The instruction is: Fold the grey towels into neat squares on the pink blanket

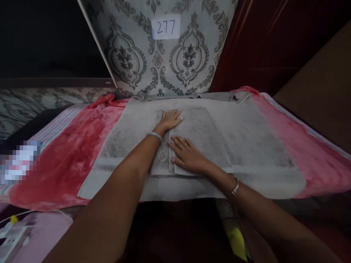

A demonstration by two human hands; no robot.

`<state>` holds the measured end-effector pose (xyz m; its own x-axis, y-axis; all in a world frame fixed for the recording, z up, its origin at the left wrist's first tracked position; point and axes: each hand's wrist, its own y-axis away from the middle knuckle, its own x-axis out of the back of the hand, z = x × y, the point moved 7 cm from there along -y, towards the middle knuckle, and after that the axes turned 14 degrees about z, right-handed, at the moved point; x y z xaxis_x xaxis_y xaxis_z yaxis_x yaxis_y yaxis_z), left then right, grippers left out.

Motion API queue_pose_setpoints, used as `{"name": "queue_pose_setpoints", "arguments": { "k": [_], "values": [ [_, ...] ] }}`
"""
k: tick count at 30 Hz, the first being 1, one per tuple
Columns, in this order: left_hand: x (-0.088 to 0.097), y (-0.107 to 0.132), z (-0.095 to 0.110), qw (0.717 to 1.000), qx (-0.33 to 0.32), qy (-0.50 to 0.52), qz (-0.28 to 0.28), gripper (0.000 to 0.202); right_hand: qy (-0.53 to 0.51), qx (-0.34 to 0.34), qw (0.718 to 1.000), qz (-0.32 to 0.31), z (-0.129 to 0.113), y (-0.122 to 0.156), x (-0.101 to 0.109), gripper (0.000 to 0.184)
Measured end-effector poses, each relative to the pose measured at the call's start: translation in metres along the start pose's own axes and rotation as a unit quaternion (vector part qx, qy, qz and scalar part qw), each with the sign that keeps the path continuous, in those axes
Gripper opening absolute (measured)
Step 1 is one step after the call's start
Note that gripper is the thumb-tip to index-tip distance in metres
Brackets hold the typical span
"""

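A folded grey towel (205, 136) lies on top of a larger grey towel (258, 149) spread over a pink blanket (68, 158). My left hand (170, 120) rests flat on the far left corner of the folded towel, fingers stretched out. My right hand (186, 155) lies flat on its near left edge, fingers spread and pointing left. Both wrists wear a silver bracelet. Neither hand holds anything.
A patterned grey wall panel with a paper label "277" (165, 27) stands behind the bed. Dark red wood (265, 46) is at the right. A striped sheet (53, 125) shows at the left edge. A yellow object (236, 241) lies below the near edge.
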<state>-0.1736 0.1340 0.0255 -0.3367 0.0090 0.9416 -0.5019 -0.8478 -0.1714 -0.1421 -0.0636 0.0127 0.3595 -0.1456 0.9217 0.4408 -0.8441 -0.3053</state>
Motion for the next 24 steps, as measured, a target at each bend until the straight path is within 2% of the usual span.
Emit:
{"name": "queue_pose_setpoints", "arguments": {
  "k": [7,10,12,14,16,19,22,24],
  "values": [
    [0.005,0.005,0.005,0.999,-0.011,-0.025,0.017,0.070,-0.008,-0.014,0.999,0.044,-0.061,0.046,-0.004,0.079],
    [0.010,0.007,0.009,0.999,-0.013,-0.045,0.018,0.069,-0.051,-0.019,0.997,0.062,-0.073,0.058,0.001,0.077],
    [0.017,0.008,0.012,0.997,-0.009,-0.071,0.029,0.068,-0.091,-0.009,0.993,0.077,-0.071,0.065,0.011,0.072],
    [0.028,0.012,0.020,0.993,-0.019,-0.100,0.057,0.065,-0.108,-0.016,0.988,0.113,-0.056,0.072,0.027,0.065],
    [0.037,0.019,0.036,0.990,-0.054,-0.106,0.080,0.062,-0.087,-0.057,0.981,0.165,-0.027,0.080,0.047,0.059],
    [0.038,0.043,0.066,0.986,-0.133,-0.076,0.067,0.060,-0.023,-0.135,0.965,0.222,0.021,0.093,0.070,0.055],
    [0.029,0.074,0.085,0.974,-0.212,-0.060,0.047,0.059,0.031,-0.189,0.956,0.221,0.052,0.103,0.072,0.055],
    [0.019,0.091,0.085,0.969,-0.234,-0.066,0.035,0.060,0.047,-0.208,0.956,0.200,0.062,0.108,0.061,0.055]
  ]
}}
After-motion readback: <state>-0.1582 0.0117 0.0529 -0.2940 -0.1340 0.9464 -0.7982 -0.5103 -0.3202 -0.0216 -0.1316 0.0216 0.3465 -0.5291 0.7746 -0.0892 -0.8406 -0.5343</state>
